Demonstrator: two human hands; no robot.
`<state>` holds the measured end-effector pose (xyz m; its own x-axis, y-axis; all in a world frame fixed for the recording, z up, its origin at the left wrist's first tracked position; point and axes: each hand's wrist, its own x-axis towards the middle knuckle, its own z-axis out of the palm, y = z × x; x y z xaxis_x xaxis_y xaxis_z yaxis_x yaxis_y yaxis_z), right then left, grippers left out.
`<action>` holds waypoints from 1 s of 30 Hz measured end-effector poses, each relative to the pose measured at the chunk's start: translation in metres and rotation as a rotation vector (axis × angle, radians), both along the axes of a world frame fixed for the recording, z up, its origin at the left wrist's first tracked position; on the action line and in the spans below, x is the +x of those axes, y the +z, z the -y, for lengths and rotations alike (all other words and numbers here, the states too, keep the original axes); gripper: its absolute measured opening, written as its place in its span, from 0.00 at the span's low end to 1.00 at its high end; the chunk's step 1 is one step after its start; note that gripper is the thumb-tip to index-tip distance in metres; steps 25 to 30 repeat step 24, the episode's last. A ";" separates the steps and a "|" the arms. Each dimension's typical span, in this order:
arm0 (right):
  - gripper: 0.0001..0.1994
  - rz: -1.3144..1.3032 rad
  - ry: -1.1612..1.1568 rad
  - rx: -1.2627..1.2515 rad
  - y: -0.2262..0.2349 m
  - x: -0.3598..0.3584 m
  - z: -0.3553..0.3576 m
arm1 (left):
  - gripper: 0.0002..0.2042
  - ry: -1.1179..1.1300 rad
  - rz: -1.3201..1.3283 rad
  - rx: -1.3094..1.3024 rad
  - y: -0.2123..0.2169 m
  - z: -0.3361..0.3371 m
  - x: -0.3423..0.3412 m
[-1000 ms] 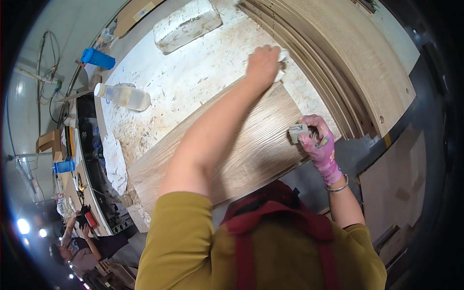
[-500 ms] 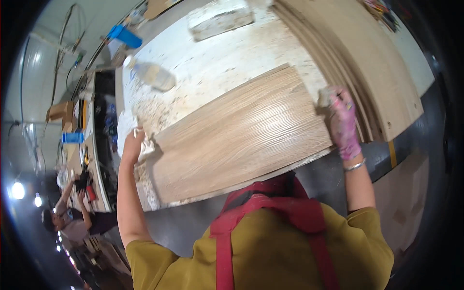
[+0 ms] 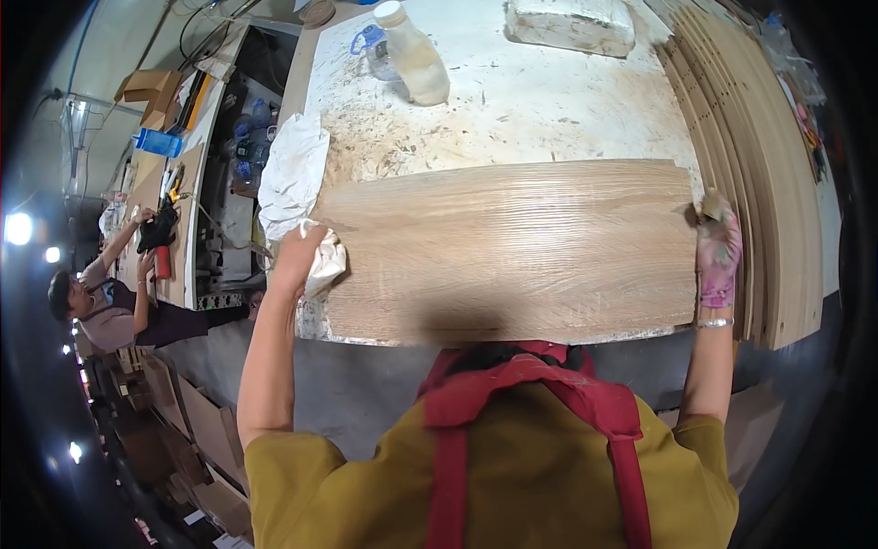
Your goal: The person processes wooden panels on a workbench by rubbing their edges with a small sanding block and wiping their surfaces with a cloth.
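A wood-grain board lies flat across the near part of the worktable. At its left end, my left hand is closed on a crumpled white cloth. My right hand, in a pink, stained glove, is by the board's right edge. Its fingers grip a small tan, block-like piece, possibly a sponge; its exact kind is too small to tell. A larger white sheet or cloth hangs over the table's left edge, just beyond my left hand.
Long boards are stacked along the right side. On the stained white tabletop stand a cloudy plastic bottle and a wrapped pale block. A co-worker is at another bench on the left.
The whole view has turned, so the board now appears nearly level and lower. Both hands stay at the board's two ends, the left with the cloth, the right with the small piece.
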<state>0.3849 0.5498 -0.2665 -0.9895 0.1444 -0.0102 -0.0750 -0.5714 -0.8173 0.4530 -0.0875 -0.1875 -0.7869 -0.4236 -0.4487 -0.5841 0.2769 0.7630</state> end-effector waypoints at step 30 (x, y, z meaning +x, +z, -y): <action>0.25 0.040 -0.481 -0.450 0.096 -0.002 -0.014 | 0.17 0.210 -0.716 -0.049 0.061 -0.035 0.075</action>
